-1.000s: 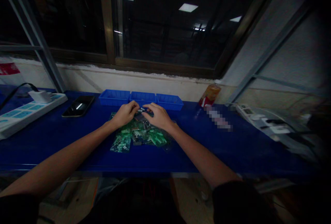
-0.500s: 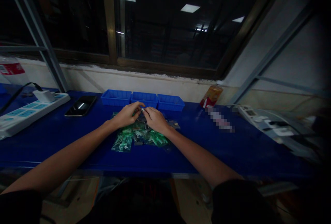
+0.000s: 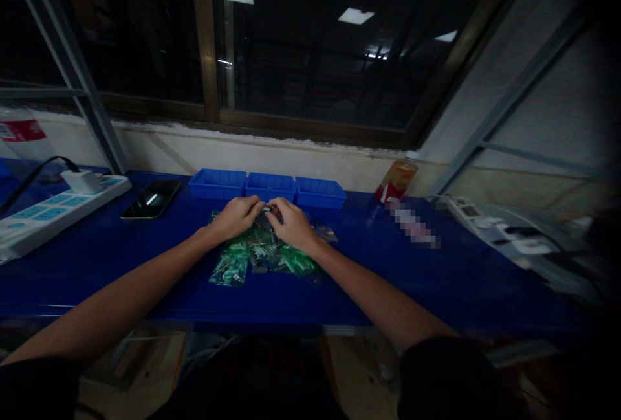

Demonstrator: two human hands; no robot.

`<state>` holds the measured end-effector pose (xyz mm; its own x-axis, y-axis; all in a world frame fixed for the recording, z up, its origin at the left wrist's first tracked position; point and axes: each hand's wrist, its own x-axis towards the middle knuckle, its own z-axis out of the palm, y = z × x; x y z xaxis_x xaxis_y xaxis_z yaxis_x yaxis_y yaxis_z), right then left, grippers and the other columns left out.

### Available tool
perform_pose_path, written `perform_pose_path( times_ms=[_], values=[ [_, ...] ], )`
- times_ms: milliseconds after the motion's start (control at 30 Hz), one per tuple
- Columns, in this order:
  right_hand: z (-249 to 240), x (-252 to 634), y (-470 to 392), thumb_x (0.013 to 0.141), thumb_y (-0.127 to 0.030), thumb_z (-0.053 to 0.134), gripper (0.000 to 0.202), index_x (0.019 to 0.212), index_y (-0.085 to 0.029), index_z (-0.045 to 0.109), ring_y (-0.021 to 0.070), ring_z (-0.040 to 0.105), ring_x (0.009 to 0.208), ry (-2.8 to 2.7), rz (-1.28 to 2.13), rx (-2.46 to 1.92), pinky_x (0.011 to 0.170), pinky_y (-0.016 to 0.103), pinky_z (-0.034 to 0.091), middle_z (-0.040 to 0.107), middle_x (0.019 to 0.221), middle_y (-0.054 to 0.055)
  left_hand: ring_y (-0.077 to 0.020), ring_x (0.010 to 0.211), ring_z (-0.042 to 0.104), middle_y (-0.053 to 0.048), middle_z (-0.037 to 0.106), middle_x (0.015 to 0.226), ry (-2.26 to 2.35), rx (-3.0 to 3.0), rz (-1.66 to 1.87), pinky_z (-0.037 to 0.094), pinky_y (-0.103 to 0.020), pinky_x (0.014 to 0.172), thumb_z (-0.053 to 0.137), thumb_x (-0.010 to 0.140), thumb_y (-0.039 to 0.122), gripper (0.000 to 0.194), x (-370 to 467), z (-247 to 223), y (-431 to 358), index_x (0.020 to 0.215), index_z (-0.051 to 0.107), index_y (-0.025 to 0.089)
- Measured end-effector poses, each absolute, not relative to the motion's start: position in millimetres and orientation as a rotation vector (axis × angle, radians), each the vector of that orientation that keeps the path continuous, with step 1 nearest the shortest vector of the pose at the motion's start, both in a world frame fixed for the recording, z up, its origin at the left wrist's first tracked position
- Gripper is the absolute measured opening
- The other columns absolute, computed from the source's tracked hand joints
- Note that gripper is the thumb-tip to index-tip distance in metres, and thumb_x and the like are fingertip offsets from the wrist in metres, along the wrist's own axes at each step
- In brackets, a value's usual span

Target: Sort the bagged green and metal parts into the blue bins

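My left hand [image 3: 237, 217] and my right hand [image 3: 290, 222] meet above a pile of small packets, fingertips pinched close together. Between them is a small metallic piece [image 3: 266, 207], too small and dark to name; both hands' fingers are closed on it. Under and in front of the hands lie green-tinted plastic packets [image 3: 230, 268] with small pale parts inside. Among them are grey, metallic-looking pieces [image 3: 259, 258]. My hands cover part of the pile.
Three blue bins [image 3: 270, 186] stand in a row against the wall. On the left are a phone [image 3: 151, 200] and a white power strip [image 3: 63, 206]. A drink bottle [image 3: 398, 180] stands right of the bins, and another power strip [image 3: 499, 229] with cables lies far right.
My left fingers, lifted and apart before, have come down and closed at the small piece. My right fingers have shifted slightly around it.
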<state>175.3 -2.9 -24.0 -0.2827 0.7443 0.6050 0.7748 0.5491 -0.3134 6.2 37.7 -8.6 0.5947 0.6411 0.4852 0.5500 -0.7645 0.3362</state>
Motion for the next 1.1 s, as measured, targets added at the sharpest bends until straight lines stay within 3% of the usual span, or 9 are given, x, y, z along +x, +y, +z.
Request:
perform_pose_path(
  times_ms=[100, 267, 500, 600, 700, 900, 1100],
  values=[
    [-21.6, 174.5, -4.3, 0.086, -0.027, 0.043, 0.013, 0.093, -0.020, 0.051, 0.0143, 0.055, 0.078, -2.062, -0.092, -1.239, 0.070, 0.024, 0.040, 0.058, 0.085, 0.003, -0.0145, 0.058, 0.054, -0.001, 0.054, 0.059, 0.994, 2.662, 0.913, 0.036, -0.025, 0.056, 0.032, 0.089, 0.033, 0.031, 5.9, -8.9, 38.5, 0.072, 0.053, 0.016],
    [-18.2, 174.2, -5.4, 0.089, -0.027, 0.035, 0.019, 0.083, -0.019, 0.051, 0.0141, 0.055, 0.077, -2.040, -0.128, -1.296, 0.069, 0.024, 0.038, 0.057, 0.081, 0.003, -0.0145, 0.074, 0.060, -0.004, 0.063, 0.085, 0.856, 2.599, 0.985, 0.043, -0.024, 0.067, 0.040, 0.086, 0.029, 0.027, 3.4, -4.9, 36.5, 0.107, 0.050, 0.016],
    [-19.6, 174.9, -3.7, 0.091, -0.028, 0.030, 0.024, 0.080, -0.019, 0.051, 0.0139, 0.054, 0.076, -2.038, -0.092, -1.282, 0.069, 0.024, 0.038, 0.056, 0.079, 0.003, -0.0157, 0.075, 0.060, -0.004, 0.064, 0.085, 0.890, 2.720, 0.881, 0.043, -0.026, 0.068, 0.043, 0.085, 0.029, 0.022, 3.4, -7.3, 36.9, 0.099, 0.055, 0.018],
    [-20.8, 174.7, -4.0, 0.088, -0.029, 0.039, 0.017, 0.096, -0.019, 0.049, 0.0146, 0.055, 0.076, -2.027, -0.027, -1.262, 0.070, 0.025, 0.040, 0.058, 0.079, 0.002, -0.0168, 0.076, 0.061, -0.004, 0.065, 0.084, 0.952, 2.722, 0.868, 0.042, -0.026, 0.067, 0.036, 0.088, 0.030, 0.024, 3.5, -7.0, 35.9, 0.096, 0.055, 0.018],
    [-21.0, 174.5, -4.7, 0.084, -0.026, 0.045, 0.024, 0.107, -0.020, 0.045, 0.0149, 0.056, 0.075, -2.031, 0.006, -1.236, 0.071, 0.025, 0.041, 0.058, 0.082, 0.002, -0.0163, 0.070, 0.060, -0.004, 0.064, 0.077, 0.976, 2.746, 0.824, 0.040, -0.025, 0.062, 0.031, 0.090, 0.031, 0.028, 3.4, -5.3, 33.6, 0.089, 0.055, 0.017],
    [-20.1, 174.5, -5.0, 0.085, -0.022, 0.042, 0.014, 0.096, -0.021, 0.049, 0.0151, 0.055, 0.079, -2.049, -0.037, -1.231, 0.072, 0.025, 0.040, 0.059, 0.088, 0.003, -0.0159, 0.066, 0.060, -0.004, 0.063, 0.072, 0.988, 2.772, 0.774, 0.040, -0.024, 0.060, 0.031, 0.090, 0.033, 0.031, 4.3, -6.0, 33.9, 0.087, 0.057, 0.017],
    [-22.1, 175.1, -1.1, 0.089, -0.028, 0.035, 0.019, 0.087, -0.020, 0.051, 0.0150, 0.056, 0.080, -2.022, -0.096, -1.331, 0.070, 0.024, 0.039, 0.060, 0.084, 0.004, -0.0170, 0.076, 0.062, -0.005, 0.066, 0.087, 0.950, 2.705, 0.838, 0.044, -0.026, 0.067, 0.038, 0.088, 0.032, 0.028, 4.6, -9.4, 37.9, 0.105, 0.055, 0.018]
  ],
)
